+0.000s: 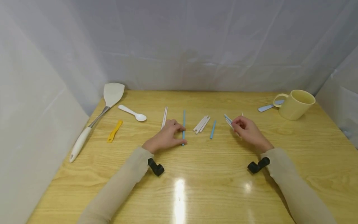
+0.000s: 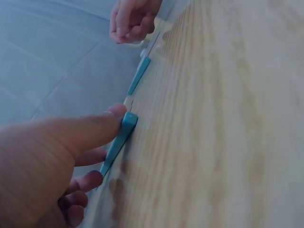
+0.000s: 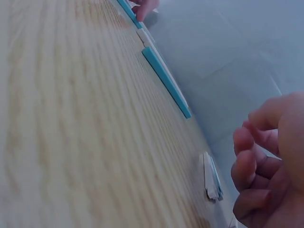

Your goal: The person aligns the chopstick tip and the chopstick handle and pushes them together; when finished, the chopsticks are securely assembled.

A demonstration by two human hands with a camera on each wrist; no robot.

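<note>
My left hand [image 1: 169,135] touches a long blue stick [image 1: 184,118] on the table, thumb at its near end and a fingertip farther up. Left of it, long thin white sticks [image 1: 164,116] lie partly hidden behind that hand. To the right are a bunch of short white sticks [image 1: 202,124] and a shorter blue stick [image 1: 213,130]. My right hand [image 1: 247,130], fingers loosely curled, hovers by a small bunch of white and blue sticks [image 1: 227,119]. The right wrist view shows that bunch [image 3: 210,176] on the table, apart from the fingers.
At the left lie a white spatula [image 1: 113,93], a white spoon [image 1: 139,117] and a small yellow tool [image 1: 114,132]. A yellow mug [image 1: 295,107] stands at the back right, a pale flat-handled utensil [image 1: 265,108] behind it. White sheeting [image 1: 179,46] borders the table's back and sides.
</note>
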